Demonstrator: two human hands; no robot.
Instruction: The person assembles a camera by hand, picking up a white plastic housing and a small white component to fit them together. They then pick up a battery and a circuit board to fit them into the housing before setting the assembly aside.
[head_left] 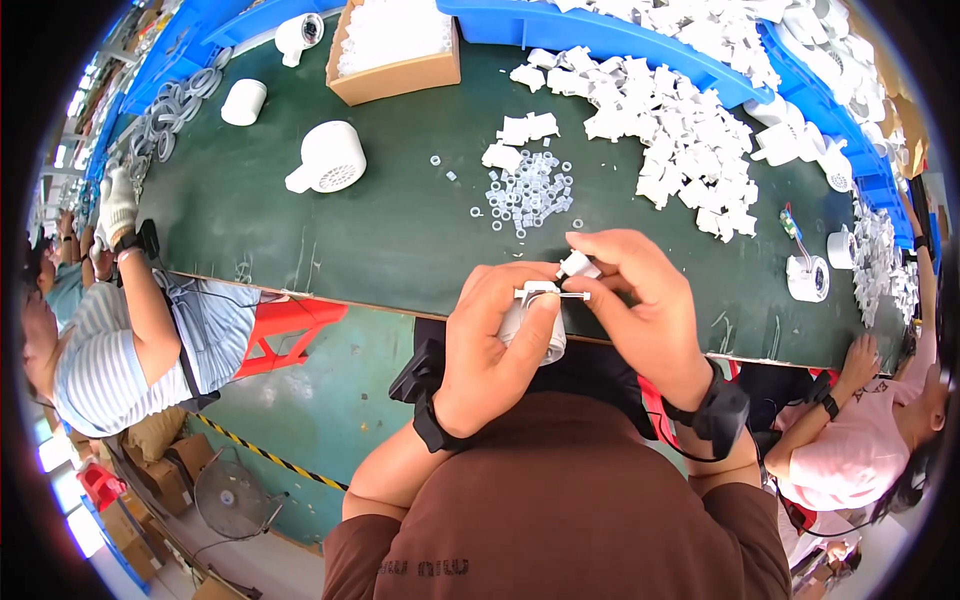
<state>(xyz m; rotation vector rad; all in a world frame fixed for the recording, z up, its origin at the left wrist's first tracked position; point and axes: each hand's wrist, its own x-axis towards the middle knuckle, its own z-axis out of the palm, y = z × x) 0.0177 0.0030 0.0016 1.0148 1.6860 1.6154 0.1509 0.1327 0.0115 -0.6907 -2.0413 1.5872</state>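
Close to the table's front edge, my left hand (485, 335) is wrapped round a white plastic housing (555, 343), its thumb lying across the top. A thin metal-looking pin or rod sticks out sideways beside the thumb. My right hand (650, 295) pinches a small white plastic piece (579, 265) between thumb and fingers, right at the housing's far end. Whether the piece touches the housing I cannot tell. Beyond my hands lies a scatter of small translucent rings (530, 190), with a few white clip-like pieces (503, 157) beside it.
A large heap of white plastic pieces (670, 140) spreads at the right, below blue bins (660, 48). Left stand a white rounded housing (335, 157) and a cardboard box (400, 78). A housing with wires (806, 277) sits far right. Co-workers flank me on both sides.
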